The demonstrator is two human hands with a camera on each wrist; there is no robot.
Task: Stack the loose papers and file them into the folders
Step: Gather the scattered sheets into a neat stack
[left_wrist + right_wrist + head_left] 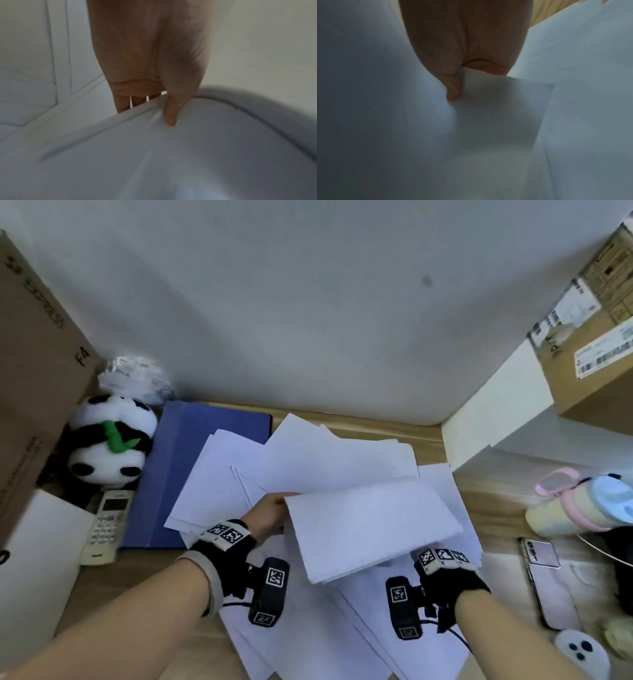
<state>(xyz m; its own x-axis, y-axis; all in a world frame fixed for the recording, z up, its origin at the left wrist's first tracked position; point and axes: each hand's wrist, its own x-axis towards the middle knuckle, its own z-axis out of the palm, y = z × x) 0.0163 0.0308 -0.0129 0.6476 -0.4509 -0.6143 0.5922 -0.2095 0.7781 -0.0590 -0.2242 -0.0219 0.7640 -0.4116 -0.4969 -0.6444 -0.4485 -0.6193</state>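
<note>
A: From the head view, where are the papers and how much room is there?

B: A sheaf of papers [373,525] is lifted above the wooden surface [489,508]. The left hand [270,513] pinches its left edge; the right hand [445,568] is mostly hidden under its near right corner. Loose sheets [308,453] fan out beneath, running off the near edge. The blue folder [191,467] lies closed at the left, its right edge tucked under those sheets.

A: And the margins?

B: Tight. A plush panda [109,440] and a remote [108,525] sit left of the folder, with a cardboard box [37,354] beyond them. On the right are a phone [544,577], pastel bottles [575,508] and a white shelf unit [496,405] carrying another carton [599,337]. The wall closes off the back.

A: The left wrist view?

B: The left hand [150,54] grips the sheaf [171,155]: thumb on top, the other fingers curled below the edge.

A: The right wrist?

B: The right hand [465,40] pinches a paper corner [501,108], thumb pressed on it, more sheets on both sides. The view is blurred.
</note>
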